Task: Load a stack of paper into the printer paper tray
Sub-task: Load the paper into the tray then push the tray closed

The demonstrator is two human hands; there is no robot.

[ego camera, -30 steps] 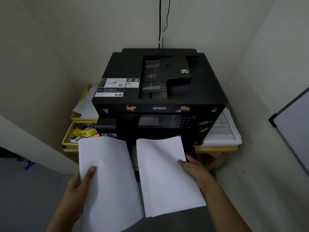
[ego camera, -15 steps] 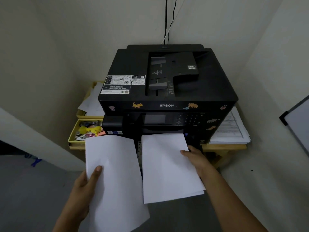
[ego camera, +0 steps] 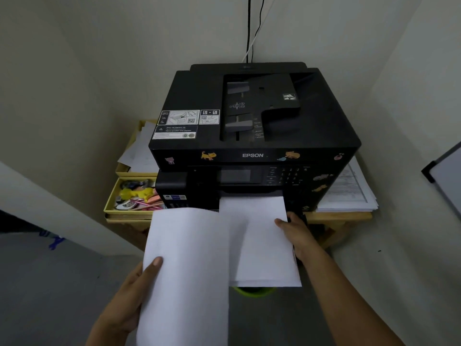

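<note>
- Change since the earlier frames: the left-hand sheaf [ego camera: 184,270], formerly clear of its neighbour, now overlaps the left edge of the right-hand sheaf [ego camera: 264,240], whose far edge has gone further in under the printer's [ego camera: 254,136] front.
- Left hand [ego camera: 129,298], nearest the viewer: thumb laid across the top of its white paper, fingers hidden beneath, so the sheaf is pinched at its left edge and held above the floor, short of the machine.
- Right hand [ego camera: 296,233]: fingers curled round the right edge of the second sheaf, thumb tip on top; this paper lies level, its far edge at the opening below the control panel [ego camera: 264,176]. The tray itself is hidden under the paper.
- A green object [ego camera: 252,290] shows below the sheaf's near edge.
- Middle ground: black printer on a wooden table [ego camera: 339,217], cartoon stickers along its front.
- Left of it, a yellow tray [ego camera: 109,203] of small stationery, with loose sheets [ego camera: 139,151] in the tray above.
- Right of it, a pile of printed documents [ego camera: 349,191].
- Background: cables [ego camera: 249,28] run up the wall corner.
</note>
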